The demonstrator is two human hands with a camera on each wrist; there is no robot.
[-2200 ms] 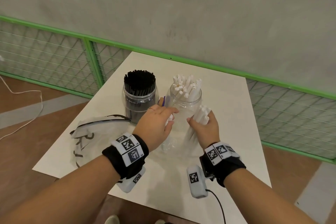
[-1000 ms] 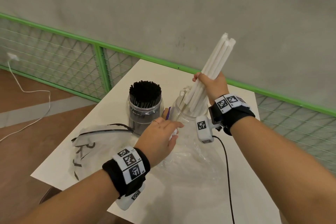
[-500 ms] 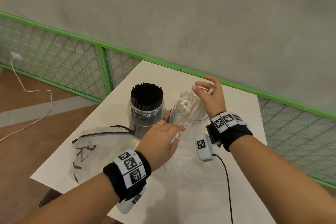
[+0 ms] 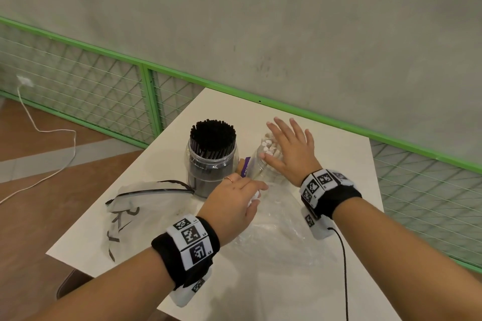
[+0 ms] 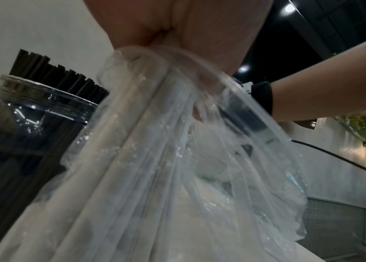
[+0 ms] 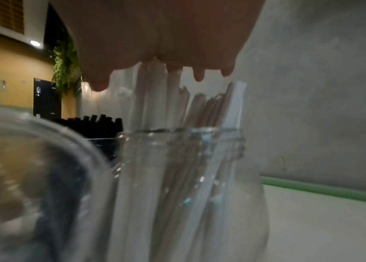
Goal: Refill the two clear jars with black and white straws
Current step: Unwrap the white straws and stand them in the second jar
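Two clear jars stand mid-table. The left jar is packed with black straws. The right jar holds white straws. My right hand lies flat over their tops with its fingers straight and spread. In the right wrist view its palm touches the tallest white straws above the jar's rim. My left hand, just in front of the jars, grips the gathered mouth of a clear plastic bag. The left wrist view shows that bag bunched under my fist, beside the black-straw jar.
A second, flattened bag with a dark zip edge lies at the table's left front. The white table ends close on the left and the front. A green mesh fence and a grey wall stand behind. A black cable runs from my right wrist.
My right hand lowered a raised bundle of white straws into the right jar, let go, and now lies flat on their tops. My left hand has kept hold of the bag.
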